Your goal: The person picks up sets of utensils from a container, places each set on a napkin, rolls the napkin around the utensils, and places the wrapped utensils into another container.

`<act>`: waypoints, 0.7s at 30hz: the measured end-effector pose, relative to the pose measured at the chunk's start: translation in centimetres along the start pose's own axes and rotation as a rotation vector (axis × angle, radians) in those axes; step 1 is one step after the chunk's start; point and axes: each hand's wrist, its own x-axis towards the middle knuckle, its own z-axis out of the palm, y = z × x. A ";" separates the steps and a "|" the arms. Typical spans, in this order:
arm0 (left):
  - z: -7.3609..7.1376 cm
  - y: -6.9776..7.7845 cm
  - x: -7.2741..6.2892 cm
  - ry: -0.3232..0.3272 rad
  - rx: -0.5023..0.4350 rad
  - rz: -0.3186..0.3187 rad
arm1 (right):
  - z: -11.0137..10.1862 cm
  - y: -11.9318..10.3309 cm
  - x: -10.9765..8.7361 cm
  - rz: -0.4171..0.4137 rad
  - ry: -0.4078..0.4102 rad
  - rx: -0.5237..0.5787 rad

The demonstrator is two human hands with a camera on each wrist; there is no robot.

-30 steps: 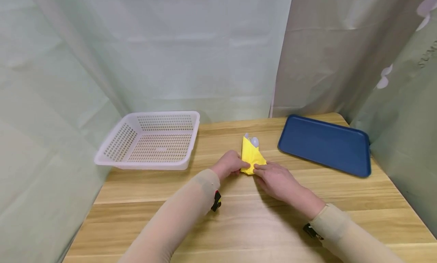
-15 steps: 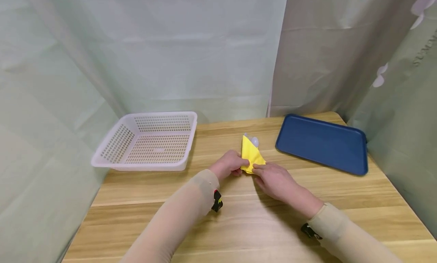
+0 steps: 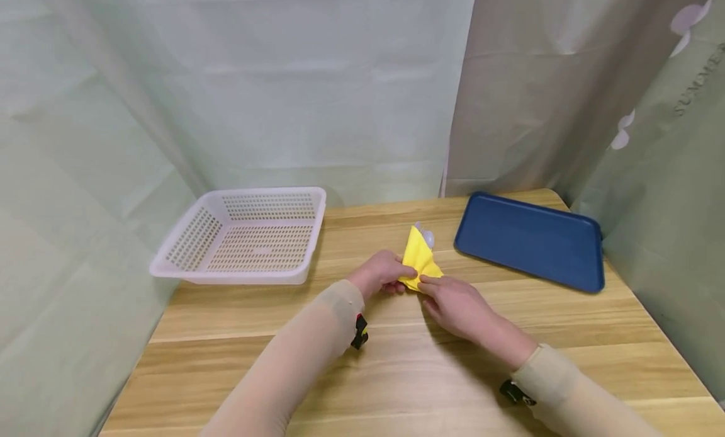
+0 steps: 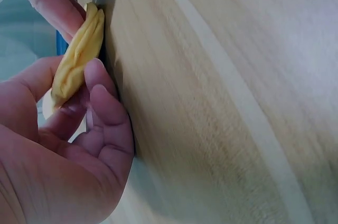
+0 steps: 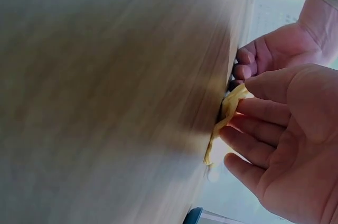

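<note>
A yellow napkin (image 3: 418,259), folded to a point, lies on the wooden table around white plastic cutlery. The bowl of a spoon (image 3: 428,238) shows past its slanted edge; the handles are hidden in the folds. My left hand (image 3: 381,273) pinches the napkin's near left corner, thumb on top and fingers curled beneath, as the left wrist view shows. My right hand (image 3: 455,305) rests its nearly straight fingers on the near right part, close beside the left thumb. In the left wrist view the napkin's bunched edge (image 4: 79,57) is raised between both hands.
A white perforated plastic basket (image 3: 308,261) stands at the back left of the table (image 3: 396,386). To the back right lies a dark blue tray (image 3: 529,242). Pale curtains (image 3: 317,90) hang close behind and at both sides.
The napkin's tip and the cutlery have swung to the right, and the fold now covers more of the cutlery. Both hands stay at the near edge. The head view has shifted slightly.
</note>
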 end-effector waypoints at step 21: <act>0.0 -2.4 0.4 -0.075 -0.566 0.094 | -1.3 0.0 0.1 -0.003 0.188 0.049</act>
